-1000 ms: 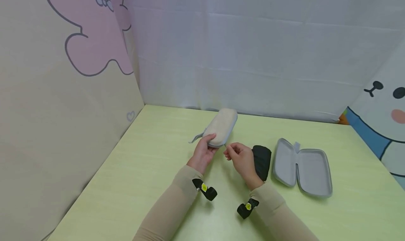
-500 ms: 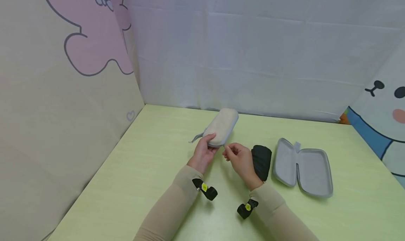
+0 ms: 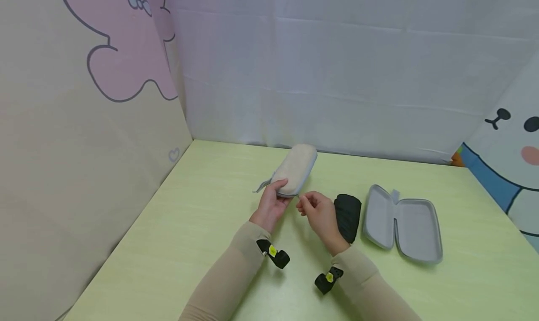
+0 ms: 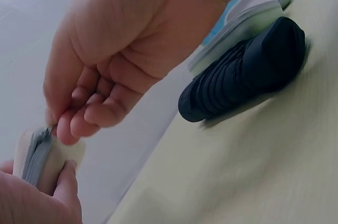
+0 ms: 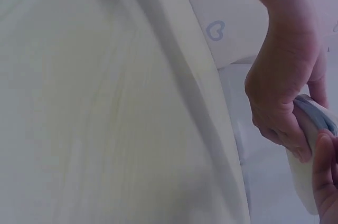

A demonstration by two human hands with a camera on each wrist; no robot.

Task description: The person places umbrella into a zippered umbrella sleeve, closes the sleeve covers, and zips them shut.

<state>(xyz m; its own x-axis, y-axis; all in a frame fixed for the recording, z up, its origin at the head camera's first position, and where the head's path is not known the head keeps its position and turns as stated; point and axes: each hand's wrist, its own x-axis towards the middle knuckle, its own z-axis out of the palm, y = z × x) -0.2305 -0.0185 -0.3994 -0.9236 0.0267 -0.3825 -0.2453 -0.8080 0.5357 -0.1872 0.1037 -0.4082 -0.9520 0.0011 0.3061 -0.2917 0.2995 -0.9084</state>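
My left hand (image 3: 271, 207) grips the near end of a cream zippered case (image 3: 296, 166), its thumb on the top face. The case is closed, with a grey zipper band (image 4: 37, 158) along its side and a grey strap (image 3: 263, 185) sticking out at the left. At the case's near right corner, my right hand (image 3: 320, 213) pinches the zipper pull (image 4: 48, 130) between thumb and forefinger, the other fingers curled. In the right wrist view the left hand's fingers (image 5: 285, 129) wrap the case, while the right fingertips meet the grey band.
Just right of my right hand lies a black folded bundle (image 3: 348, 217) with ribbed folds on its side. Beyond it an unfolded grey hard case (image 3: 418, 229) lies spread on the pale yellow-green table (image 3: 181, 255). A white sheet wall (image 3: 337, 77) stands at the table's back edge.
Almost nothing differs. Both hands keep their hold on the case and the zipper pull, with only a tiny shift of the right hand toward the left.
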